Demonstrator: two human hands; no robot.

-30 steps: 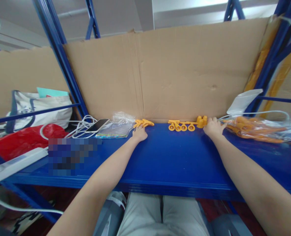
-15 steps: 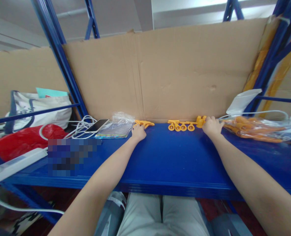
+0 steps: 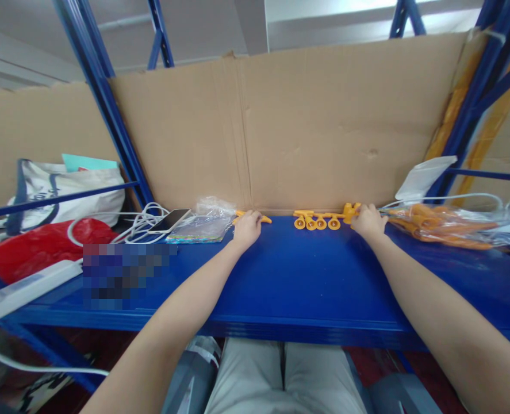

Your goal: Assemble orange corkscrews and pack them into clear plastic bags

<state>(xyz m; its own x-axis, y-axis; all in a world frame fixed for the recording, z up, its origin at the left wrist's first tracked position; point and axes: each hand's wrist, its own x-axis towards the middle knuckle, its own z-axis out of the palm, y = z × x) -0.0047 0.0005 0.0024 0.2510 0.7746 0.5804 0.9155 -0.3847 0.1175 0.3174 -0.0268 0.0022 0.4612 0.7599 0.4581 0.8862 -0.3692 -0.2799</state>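
My left hand [image 3: 246, 227] lies at the back of the blue shelf [image 3: 306, 282], fingers curled over a small orange plastic piece [image 3: 265, 219] whose ends stick out on both sides. My right hand [image 3: 369, 221] reaches the back edge too, its fingertips closed on a chunky orange piece [image 3: 348, 211]. That piece sits at the right end of a row of orange round-ended parts [image 3: 316, 221] lying between my hands against the cardboard wall [image 3: 323, 126].
A clear bag of orange parts [image 3: 444, 227] and a white sheet [image 3: 425, 175] lie on the right. To the left are a clear packet [image 3: 205, 221], a phone [image 3: 171, 220], white cables [image 3: 140, 223], a red bag [image 3: 34, 244], a tote bag [image 3: 65, 192] and a white power strip [image 3: 22, 287].
My left hand slid forward and now covers the middle of the small orange piece. My right hand shifted slightly left onto the chunky orange piece.
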